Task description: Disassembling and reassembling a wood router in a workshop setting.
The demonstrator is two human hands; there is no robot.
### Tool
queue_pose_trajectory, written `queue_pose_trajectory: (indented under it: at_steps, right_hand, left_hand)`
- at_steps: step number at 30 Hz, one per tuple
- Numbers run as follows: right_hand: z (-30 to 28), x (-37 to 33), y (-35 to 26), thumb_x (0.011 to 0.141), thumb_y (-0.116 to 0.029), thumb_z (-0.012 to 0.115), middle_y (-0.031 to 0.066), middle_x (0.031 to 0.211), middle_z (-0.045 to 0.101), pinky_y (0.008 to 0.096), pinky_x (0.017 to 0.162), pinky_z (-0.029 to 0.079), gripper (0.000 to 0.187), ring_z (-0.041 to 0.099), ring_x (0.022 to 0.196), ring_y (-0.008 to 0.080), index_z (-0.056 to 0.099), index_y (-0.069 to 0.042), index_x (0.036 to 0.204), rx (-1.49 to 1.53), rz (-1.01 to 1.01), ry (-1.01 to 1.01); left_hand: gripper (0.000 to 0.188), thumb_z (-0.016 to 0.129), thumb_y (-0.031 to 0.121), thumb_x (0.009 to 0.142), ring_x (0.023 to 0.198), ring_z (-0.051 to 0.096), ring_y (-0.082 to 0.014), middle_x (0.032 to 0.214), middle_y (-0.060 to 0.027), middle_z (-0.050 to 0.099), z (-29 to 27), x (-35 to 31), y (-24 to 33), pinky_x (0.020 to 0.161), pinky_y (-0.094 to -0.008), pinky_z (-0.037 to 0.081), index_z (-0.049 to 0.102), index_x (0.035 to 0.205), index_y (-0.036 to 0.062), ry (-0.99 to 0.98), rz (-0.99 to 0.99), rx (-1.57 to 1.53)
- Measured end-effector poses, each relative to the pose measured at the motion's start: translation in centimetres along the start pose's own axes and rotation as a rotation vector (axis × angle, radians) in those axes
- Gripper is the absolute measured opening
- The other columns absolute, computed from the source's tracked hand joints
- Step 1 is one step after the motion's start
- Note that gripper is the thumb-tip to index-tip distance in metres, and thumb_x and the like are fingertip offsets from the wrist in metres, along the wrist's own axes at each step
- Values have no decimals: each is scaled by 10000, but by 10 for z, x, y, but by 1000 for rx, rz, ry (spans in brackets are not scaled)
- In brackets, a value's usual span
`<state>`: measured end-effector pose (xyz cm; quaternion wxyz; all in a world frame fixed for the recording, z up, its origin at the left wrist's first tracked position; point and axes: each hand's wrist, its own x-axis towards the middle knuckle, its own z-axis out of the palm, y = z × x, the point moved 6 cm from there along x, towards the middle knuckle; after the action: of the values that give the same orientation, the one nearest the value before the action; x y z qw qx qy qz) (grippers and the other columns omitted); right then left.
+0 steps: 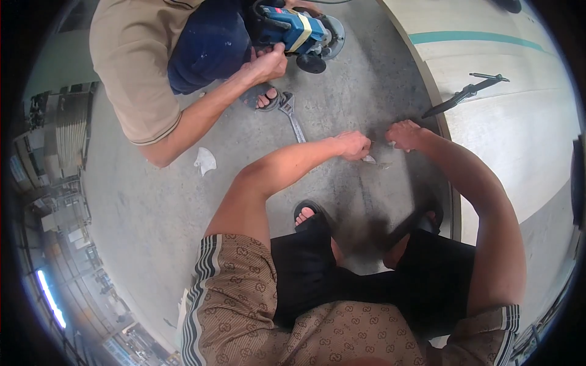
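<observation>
Both my arms reach forward over the grey concrete floor. My left hand [354,145] is closed, with a small white scrap [368,159] showing below its fingertips; whether it is paper or plastic I cannot tell. A short way to the right, my right hand [404,134] is closed in a pinch beside the edge of the pale board. Something small and whitish shows under its fingers, too little to name. An adjustable wrench [294,119] lies on the floor left of my left hand, its jaw by the co-worker's sandal.
At the upper left a crouching co-worker grips a blue power tool [299,32] wrapped with yellow tape. A torn white piece [206,160] lies on the floor at left. On the large pale board [506,140] at right rests a dark, thin-armed tool [465,95]. Stacked sheets [73,125] stand far left.
</observation>
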<state>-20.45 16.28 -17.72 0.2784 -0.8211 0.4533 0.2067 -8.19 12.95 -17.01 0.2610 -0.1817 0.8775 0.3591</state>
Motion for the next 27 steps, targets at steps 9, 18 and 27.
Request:
queue_pose_trajectory:
  at_steps: [9,18,27]
  right_hand:
    - [-3,-2,0,678,-141,704,145,974,627,414,811,488,285,606,977,305,646,-93,952,12,52,0]
    - [-3,-1,1,665,-113,697,156,938,638,422,783,504,249,623,937,314,653,-57,903,36,47,29]
    - [5,5,4,647,-154,690,134,937,603,431,776,496,311,602,941,311,628,-78,943,11,50,-55]
  left_hand:
    - [229,523,265,797,883,616,-320,893,-129,655,2,3,-2,769,-433,484,634,913,101,-22,-14,17]
    - [229,520,263,794,888,614,-319,897,-127,655,2,4,-3,780,-435,479,632,913,102,-24,-25,-4]
    - [239,509,264,797,895,615,-319,905,-130,655,4,5,-4,783,-436,478,631,920,99,-33,-20,13]
